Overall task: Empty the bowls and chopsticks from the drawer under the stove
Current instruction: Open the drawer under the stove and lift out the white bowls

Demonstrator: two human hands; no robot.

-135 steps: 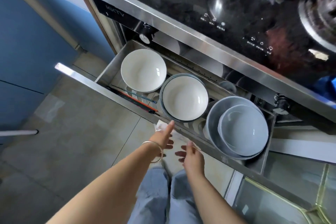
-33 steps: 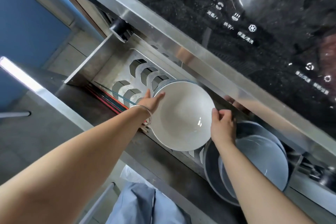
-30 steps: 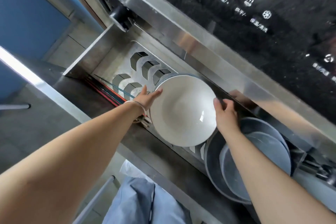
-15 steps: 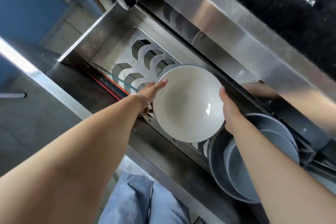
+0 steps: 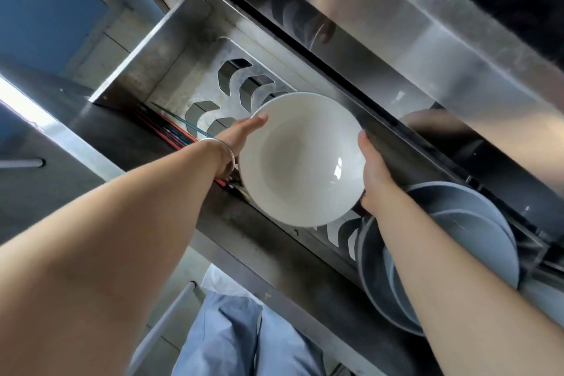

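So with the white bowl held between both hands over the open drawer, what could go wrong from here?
The white bowl is held only by the left hand and right hand pressing its rim, so it could slip and fall onto the chopsticks or gray bowls. Its far rim sits close to the steel stove front and might knock it when lifted.

Both bare arms reach forward, left hand [image 5: 241, 137] and right hand [image 5: 374, 171] cupped opposite each other, palms inward.
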